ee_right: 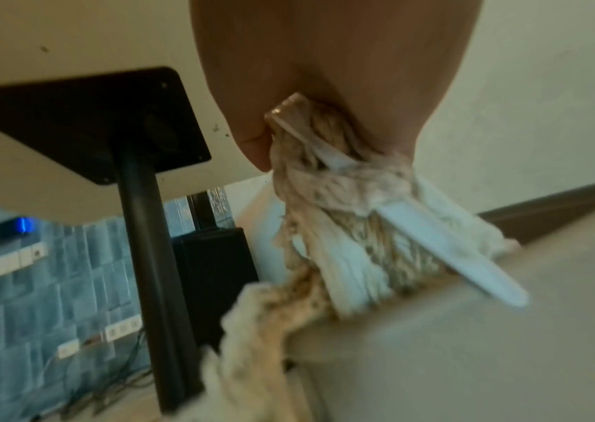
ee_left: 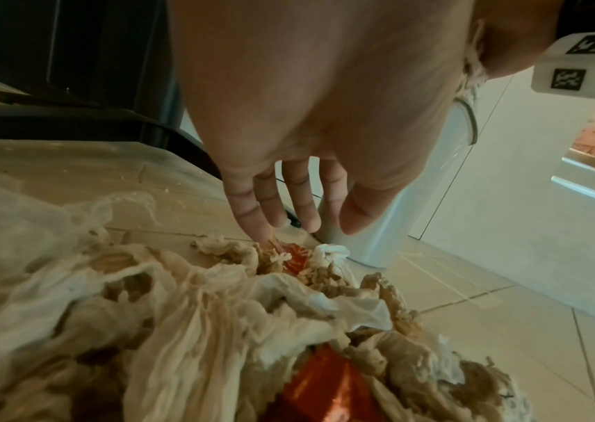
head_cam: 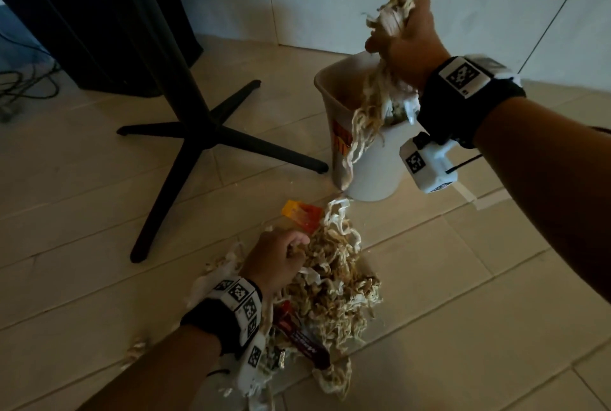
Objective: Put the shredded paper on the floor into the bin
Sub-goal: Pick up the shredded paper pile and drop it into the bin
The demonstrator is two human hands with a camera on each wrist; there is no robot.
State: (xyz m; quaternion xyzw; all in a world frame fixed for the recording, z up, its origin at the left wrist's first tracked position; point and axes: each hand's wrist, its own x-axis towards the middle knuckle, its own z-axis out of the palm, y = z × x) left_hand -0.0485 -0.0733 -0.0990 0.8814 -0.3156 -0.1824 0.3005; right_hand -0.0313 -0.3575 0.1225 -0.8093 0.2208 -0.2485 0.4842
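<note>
A pile of shredded paper (head_cam: pixel 334 291) lies on the tiled floor in front of a white bin (head_cam: pixel 373 172). My left hand (head_cam: pixel 297 248) reaches down onto the pile's far edge. In the left wrist view its fingers (ee_left: pixel 263 228) hang nearly straight, tips touching the shreds (ee_left: pixel 216 314), gripping nothing. My right hand (head_cam: pixel 393 36) is raised above the bin and clutches a bunch of shredded paper (head_cam: pixel 396 3). Long strands (head_cam: pixel 360 132) trail from it over the bin's rim and down its front. In the right wrist view the bunch (ee_right: pixel 343 228) includes a flat white strip (ee_right: pixel 451 251).
A black cross-shaped table base (head_cam: pixel 205 132) stands left of the bin, with a dark cabinet (head_cam: pixel 99 13) and cables (head_cam: pixel 23 86) behind it. An orange and yellow wrapper (head_cam: pixel 302 212) and a dark red wrapper (head_cam: pixel 304 341) lie among the shreds. A white wall is behind the bin.
</note>
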